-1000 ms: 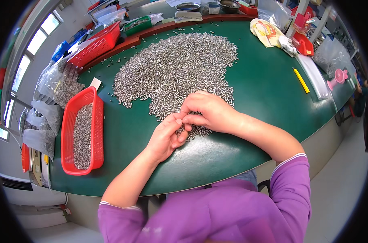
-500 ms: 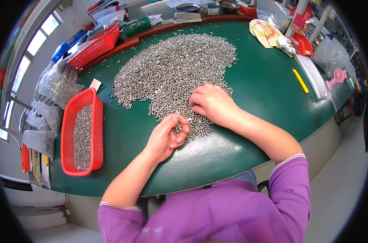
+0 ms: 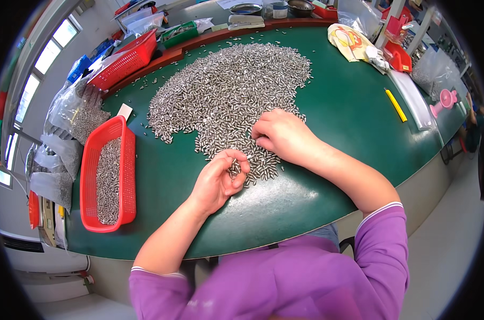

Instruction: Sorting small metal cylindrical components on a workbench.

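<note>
A broad heap of small shiny metal pins covers the middle of the green table. At the heap's near edge my left hand is curled, palm turned up, with several pins showing inside the ring of thumb and fingers. My right hand reaches over the heap's right side, back of the hand up. Its fingers are bent and pressed together at the pins; what they pinch is hidden. To the left stands a red perforated basket, partly filled with the same pins.
Clear plastic bags of metal parts line the left edge. Another red basket and a green tray stand at the far left. A yellow cutter, a patterned cloth and a pink stand lie at the right.
My right hand has shifted slightly right. My left hand stays in place, its fingertips slightly moved; a pin that stood at its thumb no longer shows there.
</note>
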Demonstrator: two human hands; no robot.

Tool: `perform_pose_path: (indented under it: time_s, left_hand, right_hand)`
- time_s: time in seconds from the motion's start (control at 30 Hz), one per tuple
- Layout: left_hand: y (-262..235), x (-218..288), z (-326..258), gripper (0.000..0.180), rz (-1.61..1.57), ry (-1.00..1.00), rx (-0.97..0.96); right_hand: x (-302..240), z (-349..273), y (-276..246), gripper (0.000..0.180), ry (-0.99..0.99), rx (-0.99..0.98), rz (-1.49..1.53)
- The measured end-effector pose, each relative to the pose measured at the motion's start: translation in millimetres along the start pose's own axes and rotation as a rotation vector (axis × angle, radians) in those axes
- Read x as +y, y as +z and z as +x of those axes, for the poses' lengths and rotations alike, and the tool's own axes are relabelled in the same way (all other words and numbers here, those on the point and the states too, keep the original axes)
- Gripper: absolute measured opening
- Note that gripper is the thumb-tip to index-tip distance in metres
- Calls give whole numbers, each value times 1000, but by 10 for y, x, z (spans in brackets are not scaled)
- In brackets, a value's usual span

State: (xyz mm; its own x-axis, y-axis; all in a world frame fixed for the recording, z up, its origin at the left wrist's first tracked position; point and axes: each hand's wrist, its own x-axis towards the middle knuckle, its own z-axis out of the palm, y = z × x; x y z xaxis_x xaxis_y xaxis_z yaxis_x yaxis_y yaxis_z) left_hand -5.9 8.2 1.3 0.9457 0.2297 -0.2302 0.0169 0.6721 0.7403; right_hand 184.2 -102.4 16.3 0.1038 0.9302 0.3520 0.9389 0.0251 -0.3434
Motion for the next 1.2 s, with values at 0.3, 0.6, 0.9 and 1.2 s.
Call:
perform_pose_path:
  time_s: [0.3,0.6,0.9,1.2]
  left_hand:
    - [-34,-21,29,14,43,-17,-20]
    - [1,-22,16,17,-18,7,0]
    - [-6,-16,23,14,7,8,-6]
    - [30,7,-3,18,57,10,20]
  right_hand:
    - [-38,49,29,8,-1,155,115]
    - [-278,28,-20,9,80,-113,764]
    - [29,-12,-55,16,63,-23,-23]
    - [-104,43,-89,10,-95,134,49]
